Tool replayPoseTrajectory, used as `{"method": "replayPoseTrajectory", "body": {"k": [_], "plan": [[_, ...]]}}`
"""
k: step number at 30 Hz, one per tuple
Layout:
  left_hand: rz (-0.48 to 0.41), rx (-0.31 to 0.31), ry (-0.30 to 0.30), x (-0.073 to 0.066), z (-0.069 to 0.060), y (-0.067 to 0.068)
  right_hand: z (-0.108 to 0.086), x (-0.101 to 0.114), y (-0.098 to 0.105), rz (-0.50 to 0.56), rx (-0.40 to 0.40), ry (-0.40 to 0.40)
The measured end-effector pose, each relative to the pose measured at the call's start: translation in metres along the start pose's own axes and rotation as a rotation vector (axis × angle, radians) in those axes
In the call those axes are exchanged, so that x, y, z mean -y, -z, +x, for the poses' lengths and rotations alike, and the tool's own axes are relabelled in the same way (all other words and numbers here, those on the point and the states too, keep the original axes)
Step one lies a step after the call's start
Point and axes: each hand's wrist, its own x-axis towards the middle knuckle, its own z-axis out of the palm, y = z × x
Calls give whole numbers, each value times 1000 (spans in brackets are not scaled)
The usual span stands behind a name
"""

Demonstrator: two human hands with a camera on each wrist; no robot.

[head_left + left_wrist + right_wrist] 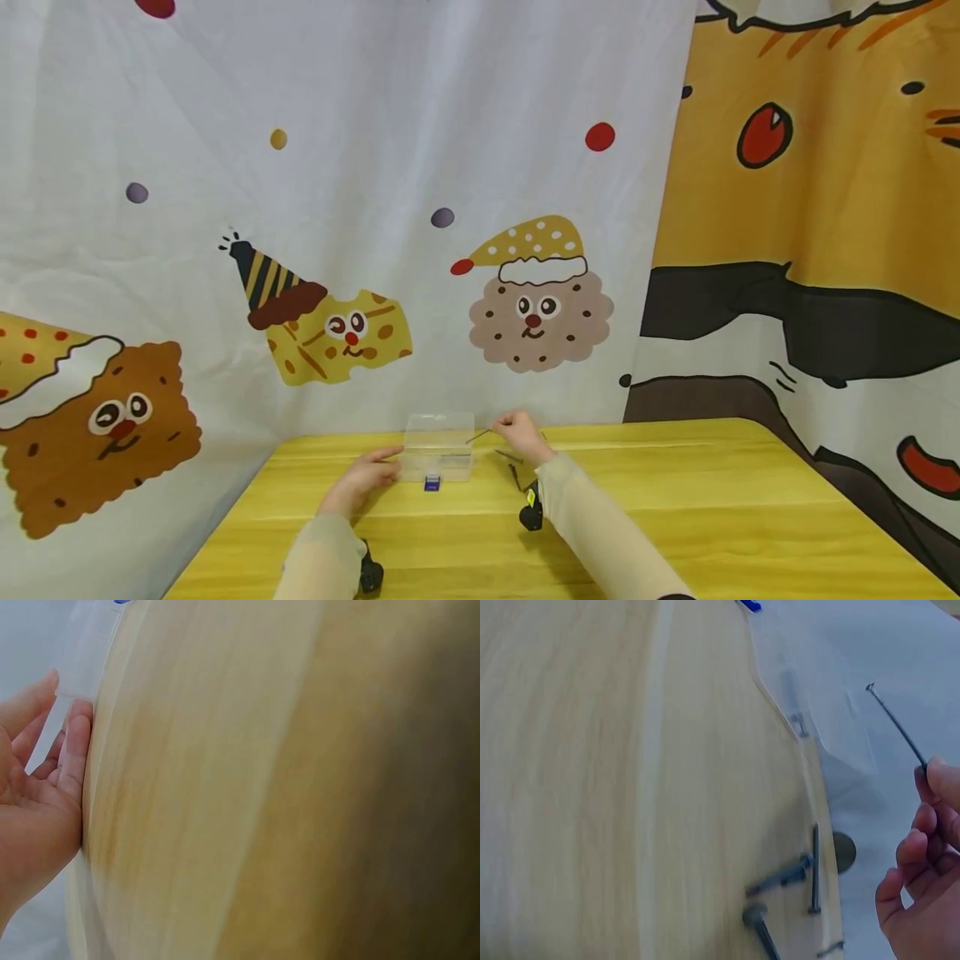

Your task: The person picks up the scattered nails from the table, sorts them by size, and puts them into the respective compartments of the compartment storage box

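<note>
1 clear box (420, 473) on tbl (645, 500), 1 lid (439, 428) up, 1 blue latch (432, 482) in front, at least 1 nail inside (802, 725). L hand (363, 477): fingers apart, nr straight, touching box's L side. R hand (522, 435) pinches 1 long nail (897, 724) by box's R side; approx 4 loose nails (815, 871) on tbl to R, exact no. unclear

Two hands (366, 476) (523, 435), one clear box (456, 473), one blue clasp (432, 482), one held fastener (898, 727), at least three loose fasteners (815, 885), one worktop (675, 500)
</note>
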Motion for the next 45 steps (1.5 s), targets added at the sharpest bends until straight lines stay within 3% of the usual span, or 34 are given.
{"method": "replayPoseTrajectory", "body": {"k": [4,9,19,30,37,45], "plan": [[7,-18,5,-1,-2,-1,3,3,-12,-60,-20,58],[8,-37,17,-3,-2,-3,6,5,-23,-102,-36,49],[-24,-31,14,-2,-1,-3,7,1,-40,-183,15,87],[-12,-31,7,2,1,-2,3,5,-49,-227,92,59],[-24,-17,2,5,-1,-5,-2,6,-43,-246,96,86],[-47,-24,23,4,1,-2,-2,12,-9,-125,147,95]]}}
